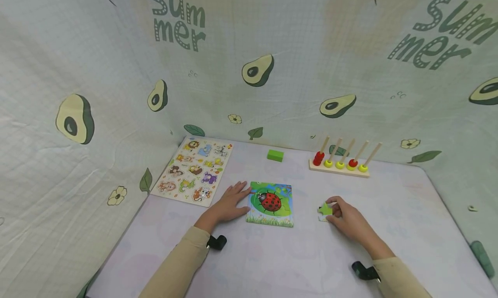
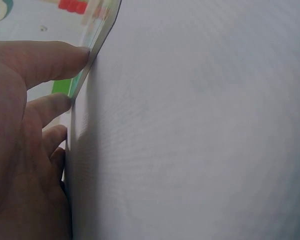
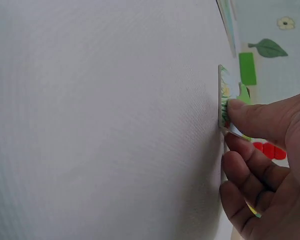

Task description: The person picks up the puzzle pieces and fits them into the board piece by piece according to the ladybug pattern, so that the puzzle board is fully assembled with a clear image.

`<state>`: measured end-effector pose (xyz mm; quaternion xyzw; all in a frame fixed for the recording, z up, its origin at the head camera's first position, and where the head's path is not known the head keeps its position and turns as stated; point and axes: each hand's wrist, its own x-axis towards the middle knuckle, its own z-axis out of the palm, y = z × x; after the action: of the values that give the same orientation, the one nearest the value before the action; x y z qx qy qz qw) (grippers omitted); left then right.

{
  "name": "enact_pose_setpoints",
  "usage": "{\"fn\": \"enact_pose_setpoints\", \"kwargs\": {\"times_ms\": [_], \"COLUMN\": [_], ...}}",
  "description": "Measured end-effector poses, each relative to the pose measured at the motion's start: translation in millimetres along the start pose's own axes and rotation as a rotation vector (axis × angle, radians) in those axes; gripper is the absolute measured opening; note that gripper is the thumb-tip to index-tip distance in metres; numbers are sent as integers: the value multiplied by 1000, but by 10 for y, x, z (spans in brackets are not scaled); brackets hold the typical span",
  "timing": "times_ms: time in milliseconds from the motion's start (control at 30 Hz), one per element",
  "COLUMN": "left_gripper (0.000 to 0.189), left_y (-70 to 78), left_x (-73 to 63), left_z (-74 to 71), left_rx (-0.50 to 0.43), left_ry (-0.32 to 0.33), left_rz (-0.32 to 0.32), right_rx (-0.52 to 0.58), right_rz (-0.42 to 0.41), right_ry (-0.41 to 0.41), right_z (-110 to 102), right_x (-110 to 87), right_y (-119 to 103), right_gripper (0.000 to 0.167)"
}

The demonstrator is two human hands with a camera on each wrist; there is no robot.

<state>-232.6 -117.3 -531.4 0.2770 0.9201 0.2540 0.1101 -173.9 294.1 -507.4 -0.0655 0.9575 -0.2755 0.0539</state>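
Note:
A square ladybug puzzle [image 1: 270,220] lies flat on the table in the head view. My left hand [image 1: 230,204] rests at its left side, fingers spread, with the thumb and index finger touching its edge. In the left wrist view the left hand [image 2: 30,115] shows those two fingertips against the puzzle's thin edge. To the right of the puzzle, my right hand [image 1: 348,220] pinches a green and pale blue puzzle piece [image 1: 324,212] by its right side, low over the table. The right wrist view has the thumb of the right hand [image 3: 270,155] on the piece [image 3: 225,87], which shows printed grass.
A wooden animal peg board [image 1: 177,196] lies at the back left. A green block [image 1: 275,155] sits at the back middle. At the back right stands a bead counting rack [image 1: 338,171] with upright pegs. Printed cloth walls [image 1: 218,94] rise behind and beside the table.

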Motion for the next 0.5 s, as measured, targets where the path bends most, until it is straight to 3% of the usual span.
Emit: {"fn": "enact_pose_setpoints", "kwargs": {"times_ms": [500], "left_gripper": [70], "left_y": [-11], "left_x": [7], "left_z": [9], "left_rx": [3], "left_ry": [-5], "left_rz": [-10], "right_rx": [60], "right_rz": [-115], "right_ry": [73], "right_z": [77], "right_x": [-12], "right_y": [-3], "right_gripper": [35]}}
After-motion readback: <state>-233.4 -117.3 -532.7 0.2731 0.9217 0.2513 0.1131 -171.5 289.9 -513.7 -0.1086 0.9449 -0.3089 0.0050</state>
